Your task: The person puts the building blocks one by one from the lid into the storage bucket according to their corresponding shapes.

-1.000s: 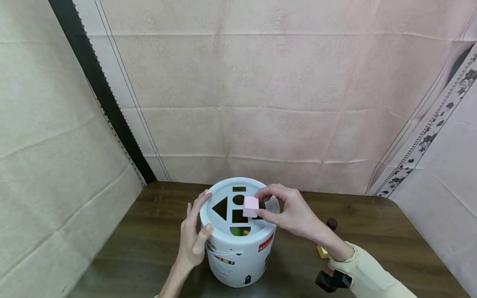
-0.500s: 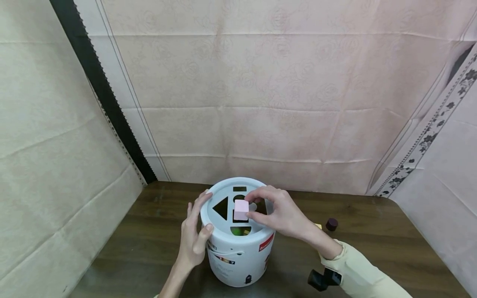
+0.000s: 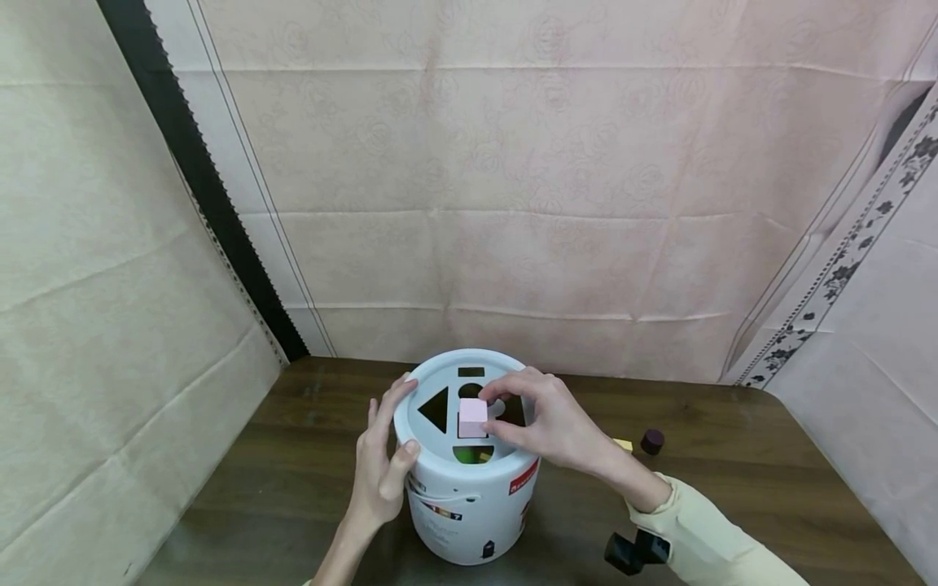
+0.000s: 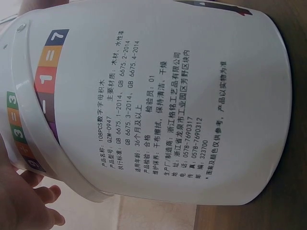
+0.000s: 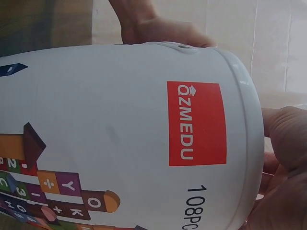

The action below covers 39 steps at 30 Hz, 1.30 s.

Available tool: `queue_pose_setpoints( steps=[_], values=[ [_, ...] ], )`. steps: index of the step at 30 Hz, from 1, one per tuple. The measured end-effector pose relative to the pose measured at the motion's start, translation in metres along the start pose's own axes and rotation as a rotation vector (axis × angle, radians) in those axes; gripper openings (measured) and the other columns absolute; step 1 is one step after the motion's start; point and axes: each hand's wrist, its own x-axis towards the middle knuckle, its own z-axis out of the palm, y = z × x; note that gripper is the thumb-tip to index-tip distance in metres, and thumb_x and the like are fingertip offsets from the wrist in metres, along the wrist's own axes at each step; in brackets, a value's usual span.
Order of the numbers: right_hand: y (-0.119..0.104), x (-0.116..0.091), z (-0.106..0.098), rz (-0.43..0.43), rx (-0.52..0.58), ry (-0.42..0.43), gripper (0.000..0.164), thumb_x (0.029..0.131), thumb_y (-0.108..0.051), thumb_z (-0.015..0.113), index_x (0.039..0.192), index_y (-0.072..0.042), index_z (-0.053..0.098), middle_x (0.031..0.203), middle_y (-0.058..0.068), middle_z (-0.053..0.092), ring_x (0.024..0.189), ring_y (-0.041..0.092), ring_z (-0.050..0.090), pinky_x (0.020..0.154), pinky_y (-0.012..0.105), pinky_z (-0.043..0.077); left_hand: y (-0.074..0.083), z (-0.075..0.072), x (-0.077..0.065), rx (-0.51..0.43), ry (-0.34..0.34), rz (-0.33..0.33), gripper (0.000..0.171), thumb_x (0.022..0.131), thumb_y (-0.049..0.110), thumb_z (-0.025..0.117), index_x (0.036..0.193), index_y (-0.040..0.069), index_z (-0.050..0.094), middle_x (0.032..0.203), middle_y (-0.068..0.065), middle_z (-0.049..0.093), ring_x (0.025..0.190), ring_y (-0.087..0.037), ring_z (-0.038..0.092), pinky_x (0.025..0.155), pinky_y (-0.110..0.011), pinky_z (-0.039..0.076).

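My right hand (image 3: 544, 415) pinches a pale pink cube block (image 3: 472, 413) between thumb and fingertips. The cube is over the square hole in the lid (image 3: 410, 419) of a white bucket (image 3: 465, 521); whether it has entered the hole cannot be told. My left hand (image 3: 381, 464) rests on the bucket's left rim, its fingers spread along the edge. In the left wrist view, printed text covers the bucket's side (image 4: 158, 115), and part of the left hand (image 4: 24, 201) shows at the lower left. The right wrist view shows the right hand (image 5: 288, 163) beyond the lid's edge; the cube is hidden there.
A dark purple block (image 3: 652, 441) lies on the wooden table (image 3: 733, 480) right of the bucket. Near it, a yellow block (image 3: 624, 445) is partly hidden by my forearm. Other lid holes include a triangle (image 3: 436, 409). Pale cloth (image 3: 513, 203) hangs behind the table.
My right hand has carried the pink cube left, then slightly down over the square hole. The left hand and the bucket stay nearly in place.
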Motion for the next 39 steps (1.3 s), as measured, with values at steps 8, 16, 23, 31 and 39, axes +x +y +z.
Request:
queue_pose_setpoints(
  steps=[8,16,23,31,39],
  values=[
    [0.001,0.000,0.001,-0.014,-0.023,0.001,0.028,0.076,-0.009,0.086,0.102,-0.010,0.075,0.101,-0.007,0.072,0.095,0.015,0.058,0.082,0.039,0.045,0.000,0.000,0.000,-0.001,-0.002,-0.001,0.068,0.097,0.056,0.044,0.141,0.005,0.053,0.137,-0.012,0.060,0.139,-0.030,0.042,0.107,-0.074,0.005],
    [0.000,-0.006,-0.005,0.018,-0.034,0.040,0.031,0.078,-0.012,0.086,0.106,-0.009,0.075,0.103,-0.005,0.072,0.094,0.018,0.056,0.081,0.038,0.045,0.000,0.000,0.000,-0.005,0.001,0.013,0.069,0.097,0.056,0.044,0.141,0.004,0.053,0.138,-0.013,0.059,0.139,-0.030,0.042,0.107,-0.074,0.006],
    [0.010,-0.020,-0.033,0.062,-0.012,0.160,0.026,0.084,-0.003,0.079,0.108,-0.009,0.072,0.102,-0.002,0.069,0.094,0.018,0.058,0.082,0.030,0.048,0.001,0.001,0.001,-0.016,0.010,0.022,0.068,0.097,0.055,0.045,0.141,0.005,0.054,0.138,-0.013,0.059,0.139,-0.030,0.043,0.107,-0.074,0.006],
    [0.029,-0.051,-0.074,0.132,-0.102,0.270,0.031,0.083,0.003,0.077,0.109,-0.012,0.073,0.104,0.000,0.070,0.092,0.010,0.058,0.080,0.023,0.040,0.002,0.001,0.002,-0.021,0.014,0.021,0.067,0.097,0.055,0.045,0.140,0.005,0.054,0.139,-0.013,0.058,0.139,-0.030,0.043,0.108,-0.074,0.006],
    [0.049,-0.096,-0.099,0.263,-0.181,0.321,0.026,0.085,0.004,0.075,0.106,-0.011,0.073,0.094,-0.005,0.071,0.080,0.006,0.057,0.070,0.021,0.039,0.002,0.002,0.002,-0.022,0.017,0.014,0.069,0.097,0.057,0.045,0.140,0.005,0.055,0.139,-0.012,0.058,0.139,-0.029,0.043,0.108,-0.073,0.006]
  ],
)
